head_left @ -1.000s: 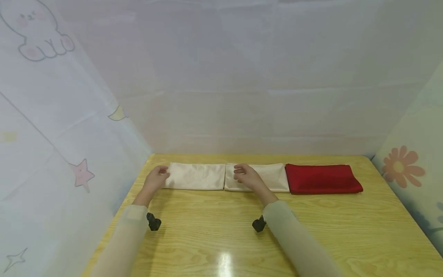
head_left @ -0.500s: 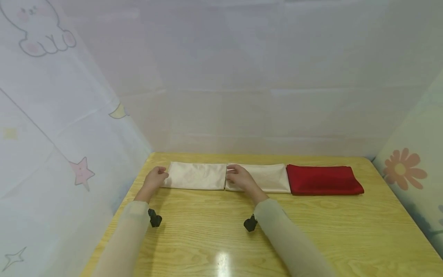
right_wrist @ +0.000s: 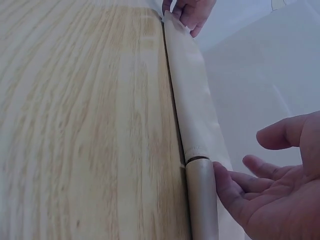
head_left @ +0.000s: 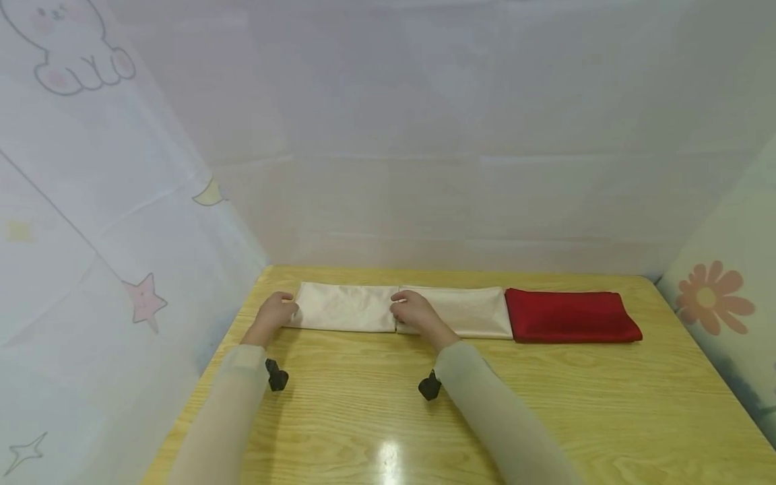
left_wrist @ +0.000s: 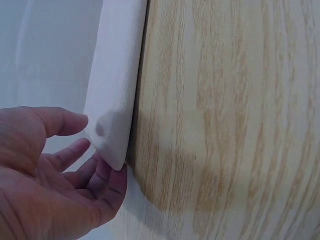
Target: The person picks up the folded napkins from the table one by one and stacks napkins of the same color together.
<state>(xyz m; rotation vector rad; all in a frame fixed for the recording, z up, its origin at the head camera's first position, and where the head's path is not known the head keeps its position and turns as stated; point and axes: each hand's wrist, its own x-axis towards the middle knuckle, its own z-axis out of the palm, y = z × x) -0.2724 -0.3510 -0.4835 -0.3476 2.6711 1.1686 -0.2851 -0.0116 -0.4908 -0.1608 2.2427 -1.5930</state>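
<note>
Head view: we lose part of the middle cloth (head_left: 475, 315) behind the right hand (head_left: 417, 314); bottom edge crops both sleeves (head_left: 500, 404).

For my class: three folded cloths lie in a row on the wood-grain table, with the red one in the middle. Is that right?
Not quite: the folded red cloth lies at the right end, and a folded cream cloth is in the middle, as the head view shows. The rest holds.

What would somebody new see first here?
Probably the bright red folded cloth, at the right end of the row on the wooden table. Next, the left hand at the outer end of the left cream cloth, the right hand where that borders the middle cream cloth.
</note>
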